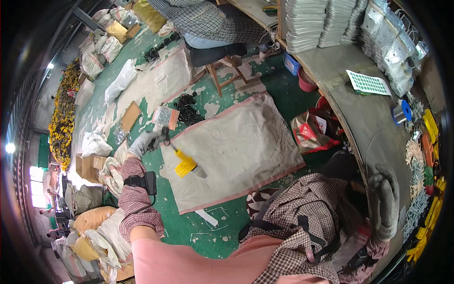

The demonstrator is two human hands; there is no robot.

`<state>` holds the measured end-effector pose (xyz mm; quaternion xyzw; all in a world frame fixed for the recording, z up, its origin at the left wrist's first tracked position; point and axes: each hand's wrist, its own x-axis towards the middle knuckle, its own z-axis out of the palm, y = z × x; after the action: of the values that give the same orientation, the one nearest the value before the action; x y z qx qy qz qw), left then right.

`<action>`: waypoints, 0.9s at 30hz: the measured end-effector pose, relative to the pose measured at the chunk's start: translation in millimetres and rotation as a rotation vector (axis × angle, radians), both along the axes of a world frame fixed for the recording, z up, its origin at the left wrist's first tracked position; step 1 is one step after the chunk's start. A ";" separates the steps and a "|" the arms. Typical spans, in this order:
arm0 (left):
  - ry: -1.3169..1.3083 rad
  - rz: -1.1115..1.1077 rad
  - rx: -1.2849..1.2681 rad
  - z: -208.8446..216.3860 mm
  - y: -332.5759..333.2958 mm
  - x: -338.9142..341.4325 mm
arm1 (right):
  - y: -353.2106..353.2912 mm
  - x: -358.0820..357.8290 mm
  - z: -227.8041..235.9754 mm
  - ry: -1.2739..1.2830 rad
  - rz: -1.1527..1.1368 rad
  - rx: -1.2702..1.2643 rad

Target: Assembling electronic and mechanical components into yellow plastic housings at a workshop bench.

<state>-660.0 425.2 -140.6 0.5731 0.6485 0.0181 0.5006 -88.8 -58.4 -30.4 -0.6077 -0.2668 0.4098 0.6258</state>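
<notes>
My left hand [145, 144], in a grey glove, reaches out over the floor on the left side. Its fingers close around a black cord [166, 137], from which a yellow plastic piece with a grey tip [186, 164] hangs above a pale sack cloth [231, 142]. My right hand [385, 203], also gloved in grey, lies at the workbench's [340, 90] edge on the right, its fingers stretched out and apart from any part I can make out.
Black corded parts [188, 110] lie in a heap beyond the cloth. A person in a checked garment [213, 23] sits on a stool [217, 57]. Yellow parts [428, 222], screws [416, 208] and a blue solder spool [401, 112] line the bench. A red-and-beige bag [312, 135] stands below it.
</notes>
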 end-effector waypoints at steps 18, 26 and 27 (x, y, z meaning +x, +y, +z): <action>0.089 0.815 0.263 -332.0 -171.2 -151.6 | -3.7 5.2 -25.3 -0.302 -0.448 -0.149; -0.391 1.054 0.365 -240.3 -61.9 -184.9 | -0.7 -0.3 -20.8 -1.489 -0.138 -0.508; -0.380 1.093 0.425 -237.4 -48.6 -184.2 | -6.0 4.7 -30.2 -1.382 -0.191 -0.468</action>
<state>-844.2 376.6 -378.0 0.2317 0.7303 0.5027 0.4004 -84.1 -64.4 -60.6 -0.8656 -0.4519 -0.0766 0.2016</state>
